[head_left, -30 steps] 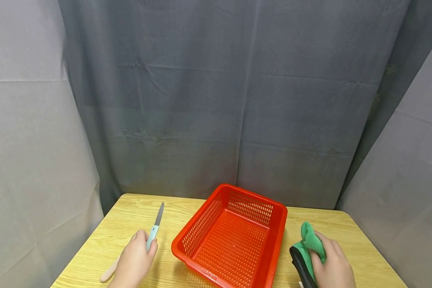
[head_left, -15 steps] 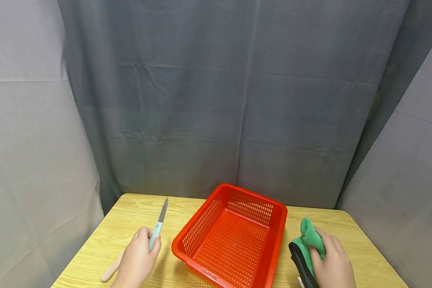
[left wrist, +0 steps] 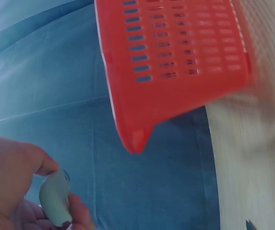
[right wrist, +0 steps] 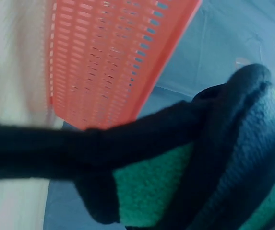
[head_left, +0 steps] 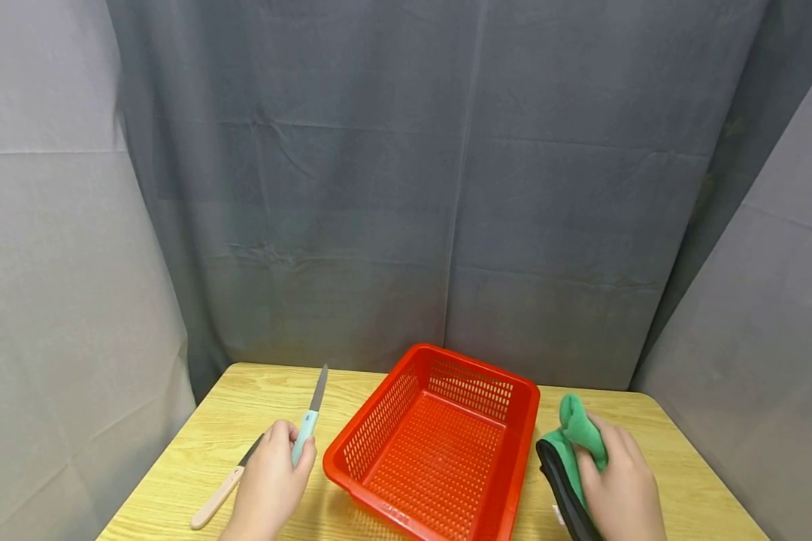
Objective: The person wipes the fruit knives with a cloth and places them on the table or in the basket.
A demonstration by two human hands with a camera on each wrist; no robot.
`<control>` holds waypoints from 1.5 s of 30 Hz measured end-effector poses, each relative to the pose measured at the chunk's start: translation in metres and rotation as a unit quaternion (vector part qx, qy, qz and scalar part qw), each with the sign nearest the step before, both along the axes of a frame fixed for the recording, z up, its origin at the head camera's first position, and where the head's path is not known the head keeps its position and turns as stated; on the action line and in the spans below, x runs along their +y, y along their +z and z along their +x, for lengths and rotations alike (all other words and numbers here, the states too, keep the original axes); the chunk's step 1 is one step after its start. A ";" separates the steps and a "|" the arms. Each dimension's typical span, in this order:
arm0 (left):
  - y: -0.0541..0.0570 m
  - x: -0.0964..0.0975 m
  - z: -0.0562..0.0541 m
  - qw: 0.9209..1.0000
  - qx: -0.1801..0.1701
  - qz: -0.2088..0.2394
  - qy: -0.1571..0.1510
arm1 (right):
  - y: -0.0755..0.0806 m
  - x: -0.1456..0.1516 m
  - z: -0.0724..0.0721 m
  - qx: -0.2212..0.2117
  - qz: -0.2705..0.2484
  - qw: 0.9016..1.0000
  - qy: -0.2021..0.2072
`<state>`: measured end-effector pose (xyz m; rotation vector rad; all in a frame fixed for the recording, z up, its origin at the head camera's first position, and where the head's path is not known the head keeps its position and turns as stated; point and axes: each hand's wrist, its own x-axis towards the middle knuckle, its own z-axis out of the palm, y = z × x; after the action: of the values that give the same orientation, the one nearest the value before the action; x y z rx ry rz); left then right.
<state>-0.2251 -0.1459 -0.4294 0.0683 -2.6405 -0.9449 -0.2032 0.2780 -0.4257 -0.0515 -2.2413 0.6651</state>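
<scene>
My left hand grips a knife by its pale blue handle, its blade pointing up and away, left of the red basket. In the left wrist view, thumb and fingers curl round that handle. Beside the left hand, a second knife with a beige handle lies on the table, its blade partly hidden by the hand. To the basket's right, my right hand holds a bunched green cloth with black edging. The cloth fills much of the right wrist view and hides most of that hand.
The basket has perforated walls and stands in the middle of the light wood table, between the hands. A grey curtain hangs behind the table. Pale cloth panels stand at both sides.
My left hand has moved right and slightly away with the blue-handled knife, uncovering part of the beige-handled knife's blade. My right hand and the cloth have shifted slightly left and away. The basket stays put.
</scene>
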 end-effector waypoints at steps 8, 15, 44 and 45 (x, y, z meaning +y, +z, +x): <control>0.006 0.012 0.002 1.000 0.026 0.010 -0.008 | 0.012 -0.009 -0.002 0.021 -0.004 1.000 0.003; 0.010 0.023 0.002 0.999 0.017 0.030 -0.014 | 0.023 -0.022 -0.005 0.041 -0.008 0.999 0.018; 0.012 0.057 0.009 0.997 0.059 0.030 -0.043 | 0.034 -0.055 -0.004 0.056 -0.025 0.997 0.046; 0.012 0.058 0.009 0.997 0.060 0.029 -0.042 | 0.034 -0.056 -0.004 0.055 -0.025 0.997 0.047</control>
<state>-0.2158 -0.0876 -0.4171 -0.0849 -2.5229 -1.0203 -0.2068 0.2221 -0.3920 0.0647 -2.1323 0.7563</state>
